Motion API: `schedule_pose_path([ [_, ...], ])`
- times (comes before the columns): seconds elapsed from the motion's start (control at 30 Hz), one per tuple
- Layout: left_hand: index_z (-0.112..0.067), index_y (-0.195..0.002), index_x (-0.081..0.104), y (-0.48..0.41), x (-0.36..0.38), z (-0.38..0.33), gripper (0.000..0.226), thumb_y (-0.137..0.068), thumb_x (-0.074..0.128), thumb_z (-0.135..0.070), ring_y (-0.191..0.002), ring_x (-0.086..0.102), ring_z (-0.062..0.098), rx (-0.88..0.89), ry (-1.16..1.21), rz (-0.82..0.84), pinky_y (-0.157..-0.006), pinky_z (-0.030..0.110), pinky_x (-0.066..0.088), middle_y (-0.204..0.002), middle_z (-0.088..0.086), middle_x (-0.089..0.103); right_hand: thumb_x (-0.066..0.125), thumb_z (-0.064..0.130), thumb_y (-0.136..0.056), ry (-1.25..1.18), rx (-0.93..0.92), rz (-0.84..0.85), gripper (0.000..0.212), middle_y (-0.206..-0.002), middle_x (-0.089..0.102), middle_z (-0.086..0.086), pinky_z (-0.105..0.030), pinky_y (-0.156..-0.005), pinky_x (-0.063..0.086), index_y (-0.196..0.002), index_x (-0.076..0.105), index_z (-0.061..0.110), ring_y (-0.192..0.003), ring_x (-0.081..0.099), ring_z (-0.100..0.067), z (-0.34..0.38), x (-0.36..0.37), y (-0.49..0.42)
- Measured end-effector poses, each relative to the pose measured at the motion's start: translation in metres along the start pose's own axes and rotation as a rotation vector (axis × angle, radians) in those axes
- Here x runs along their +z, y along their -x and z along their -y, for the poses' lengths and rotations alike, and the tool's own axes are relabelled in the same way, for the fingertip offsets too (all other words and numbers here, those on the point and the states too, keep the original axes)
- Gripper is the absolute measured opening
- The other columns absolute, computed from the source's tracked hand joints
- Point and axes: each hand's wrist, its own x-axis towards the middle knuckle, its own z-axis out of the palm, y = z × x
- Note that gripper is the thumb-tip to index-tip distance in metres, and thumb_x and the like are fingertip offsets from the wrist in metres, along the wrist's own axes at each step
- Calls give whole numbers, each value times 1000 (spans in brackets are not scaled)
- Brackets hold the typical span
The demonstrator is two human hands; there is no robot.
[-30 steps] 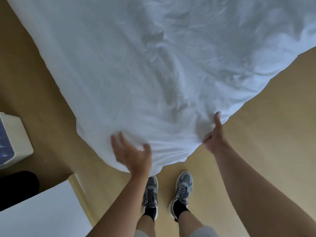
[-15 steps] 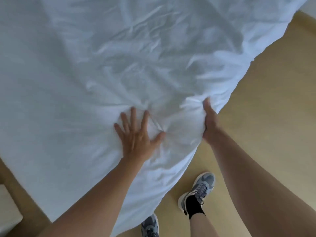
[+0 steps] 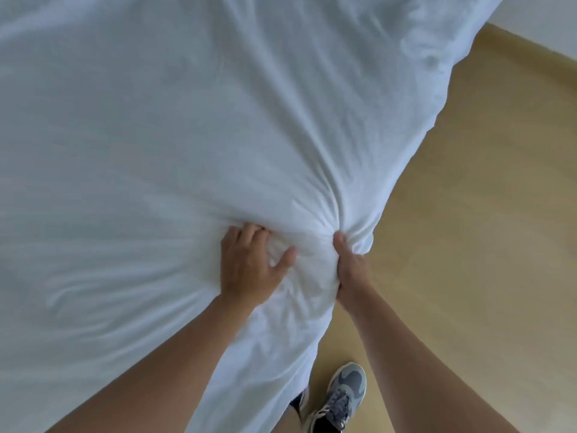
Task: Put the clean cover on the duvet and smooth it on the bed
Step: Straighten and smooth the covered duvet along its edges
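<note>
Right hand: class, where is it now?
In the head view, right of centre, the right hand grips bunched duvet cover at its edge, beside the left hand.

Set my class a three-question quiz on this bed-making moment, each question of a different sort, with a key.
1. True or false: the right hand hangs clear of the cover.
2. Fill in: the fingers of the left hand ___ into the cover.
3. The creases fan out from: A) the right hand's grip; B) the left wrist; C) the picture's top edge.
Key: 1 false; 2 curl; 3 A.
</note>
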Motion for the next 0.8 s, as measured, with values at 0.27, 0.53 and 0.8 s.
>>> schedule_pose_path([
  [0.27,-24,-134,61,-140,29,-52,79,-74,58,-76,-129,50,35,117,-59,117,-111,53,33,-144,8,54,85,52,-72,-82,-222,140,72,-124,71,-11,-48,-97,54,-129,64,13,-113,69,-29,177,32,-56],
  [0.53,-27,-142,53,-311,42,-84,87,-74,54,-80,-143,34,39,187,-3,148,-115,59,19,-159,12,35,78,38,-86,74,-169,-37,48,-116,74,-5,-50,-97,55,-128,66,18,-108,71,-26,207,10,-73],
  [0.8,-23,-136,57,-380,61,-138,75,-82,55,-74,-136,40,43,300,54,123,-116,59,23,-149,15,42,80,37,-83,8,-210,-254,40,-104,77,-3,-40,-83,59,-116,69,17,-94,74,-22,306,23,-133],
])
